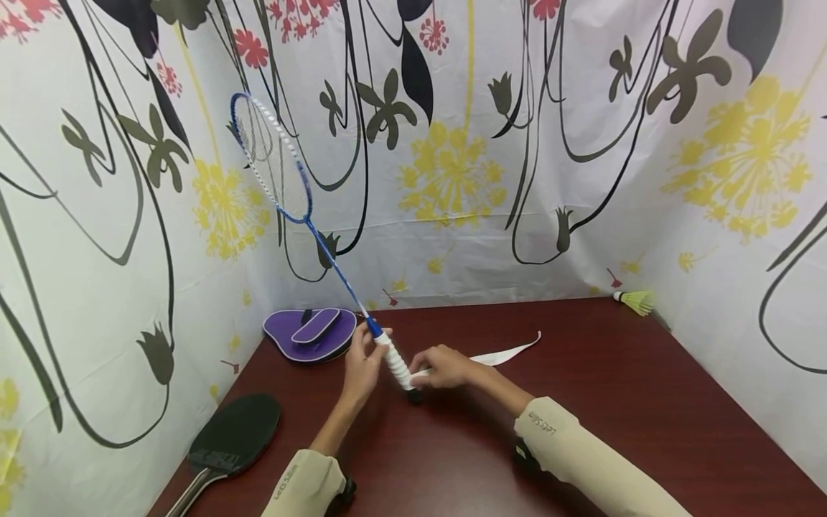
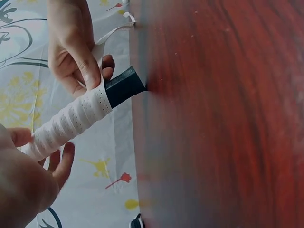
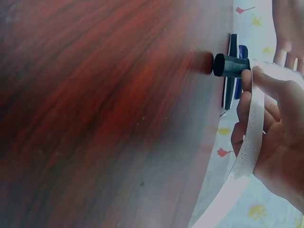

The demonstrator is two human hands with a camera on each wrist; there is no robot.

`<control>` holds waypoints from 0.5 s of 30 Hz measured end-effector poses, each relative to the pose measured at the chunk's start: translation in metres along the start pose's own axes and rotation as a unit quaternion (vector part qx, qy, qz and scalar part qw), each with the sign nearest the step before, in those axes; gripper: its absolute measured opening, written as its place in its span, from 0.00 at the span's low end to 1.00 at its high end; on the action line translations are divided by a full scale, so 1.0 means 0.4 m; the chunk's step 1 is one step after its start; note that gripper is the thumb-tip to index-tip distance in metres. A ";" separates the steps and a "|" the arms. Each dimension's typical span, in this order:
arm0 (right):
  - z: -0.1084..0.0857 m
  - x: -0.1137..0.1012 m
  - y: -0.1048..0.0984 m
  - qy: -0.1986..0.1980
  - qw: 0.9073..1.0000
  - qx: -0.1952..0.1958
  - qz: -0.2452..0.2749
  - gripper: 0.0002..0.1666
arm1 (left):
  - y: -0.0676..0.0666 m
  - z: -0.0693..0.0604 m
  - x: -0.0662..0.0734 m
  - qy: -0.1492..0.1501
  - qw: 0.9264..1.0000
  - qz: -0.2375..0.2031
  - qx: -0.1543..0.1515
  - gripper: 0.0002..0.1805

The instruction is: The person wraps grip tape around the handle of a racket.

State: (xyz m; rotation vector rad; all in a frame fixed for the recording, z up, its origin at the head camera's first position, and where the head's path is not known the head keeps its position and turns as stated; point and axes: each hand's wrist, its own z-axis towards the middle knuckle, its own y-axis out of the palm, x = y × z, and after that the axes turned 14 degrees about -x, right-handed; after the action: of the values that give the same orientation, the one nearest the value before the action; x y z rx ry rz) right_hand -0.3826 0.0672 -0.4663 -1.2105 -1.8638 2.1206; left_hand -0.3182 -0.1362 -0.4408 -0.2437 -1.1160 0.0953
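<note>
A blue and white badminton racket [image 1: 336, 267] slants up and left, its handle end low over the table. White perforated tape [image 2: 71, 118] is wound round the handle, leaving the black butt [image 2: 124, 88] bare. My left hand [image 1: 363, 365] holds the wrapped handle near its upper end, fingers curled round it. My right hand [image 1: 446, 366] pinches the tape against the handle beside the butt; in the right wrist view the thumb of that hand [image 3: 280, 128] presses there. The loose tape [image 3: 244, 156] runs from this hand and trails to the right over the table.
A purple case [image 1: 284, 334] lies at the table's back left, and a black table tennis paddle [image 1: 235, 431] at the left edge. A yellow-green shuttlecock [image 1: 638, 301] is at the back right corner. Patterned curtain [image 1: 452, 266] surrounds the dark red table [image 1: 581, 359].
</note>
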 end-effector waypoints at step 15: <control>-0.002 -0.021 0.011 0.023 0.999 0.043 -0.005 0.15 | 0.011 0.020 -0.085 -0.009 0.997 0.043 0.060 0.42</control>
State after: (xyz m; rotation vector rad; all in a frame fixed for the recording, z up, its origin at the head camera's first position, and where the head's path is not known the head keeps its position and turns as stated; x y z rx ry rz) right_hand -0.3744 0.0623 -0.4659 -1.2190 -1.7382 2.1254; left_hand -0.3401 -0.1374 -0.4683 -0.1838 -1.1127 0.2404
